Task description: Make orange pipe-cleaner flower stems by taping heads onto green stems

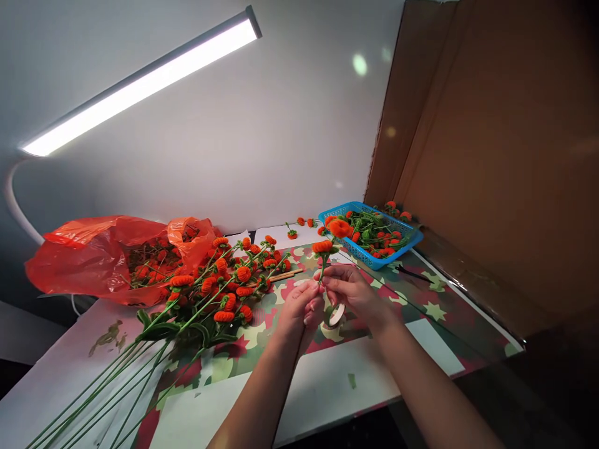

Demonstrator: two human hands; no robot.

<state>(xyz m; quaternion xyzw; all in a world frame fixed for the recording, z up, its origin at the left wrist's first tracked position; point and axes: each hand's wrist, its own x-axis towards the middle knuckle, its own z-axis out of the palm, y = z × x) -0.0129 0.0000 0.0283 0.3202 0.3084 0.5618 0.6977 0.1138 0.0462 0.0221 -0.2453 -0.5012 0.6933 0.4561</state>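
Both grips, left hand (302,305) and right hand (350,288), pinch one orange flower (322,247) by its green stem.
It stands nearly upright above the bench (486,337), between the long-stemmed bunch (224,284) and the blue basket (412,243), a white roll (337,313) near the hands.

I am finding no legible text, label, brand, number or sign in the head view. The lamp (145,86), red bag (88,262), blue basket (402,251) and cardboard (505,143) are presenting no readable marking. The mat (407,305) is displaying star and blotch shapes, not characters.
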